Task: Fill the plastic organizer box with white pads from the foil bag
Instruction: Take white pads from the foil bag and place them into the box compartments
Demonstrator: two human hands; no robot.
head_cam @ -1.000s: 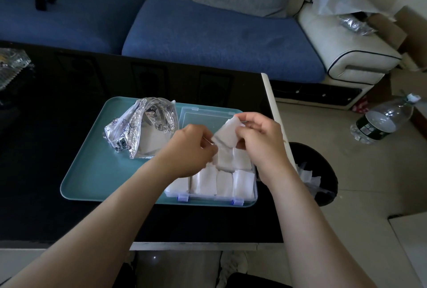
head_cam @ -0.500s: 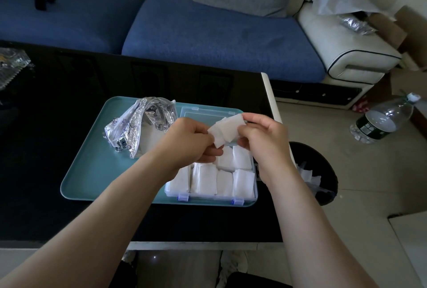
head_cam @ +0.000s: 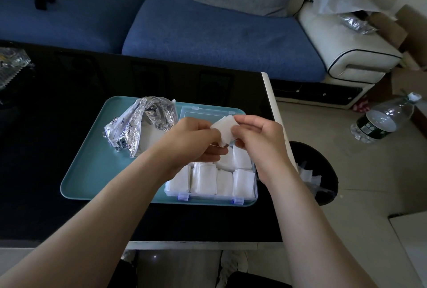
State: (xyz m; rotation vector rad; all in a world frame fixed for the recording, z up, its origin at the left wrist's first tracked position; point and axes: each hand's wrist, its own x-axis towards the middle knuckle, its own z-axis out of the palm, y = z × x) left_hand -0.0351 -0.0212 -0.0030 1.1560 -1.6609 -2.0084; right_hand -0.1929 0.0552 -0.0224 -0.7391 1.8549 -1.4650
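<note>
A clear plastic organizer box [head_cam: 256, 186] with blue latches sits on the right part of a teal tray [head_cam: 92, 167], its lid open at the back. Several white pads [head_cam: 205, 181] fill its near compartments. Above the box, my left hand [head_cam: 194, 139] and my right hand [head_cam: 256, 137] both pinch one white pad [head_cam: 224, 129] between them. The crumpled foil bag [head_cam: 138, 125] lies open on the tray to the left of the box, untouched.
The tray lies on a black table [head_cam: 57, 218] whose right edge is close to the box. A black waste bin [head_cam: 323, 172] with white scraps stands on the floor at the right. A plastic bottle [head_cam: 383, 121] lies further right. A blue sofa [head_cam: 208, 33] is behind.
Both hands stayed above the box with the pad between them. The pad turned from standing upright to lying flatter, and the hands drew slightly closer together.
</note>
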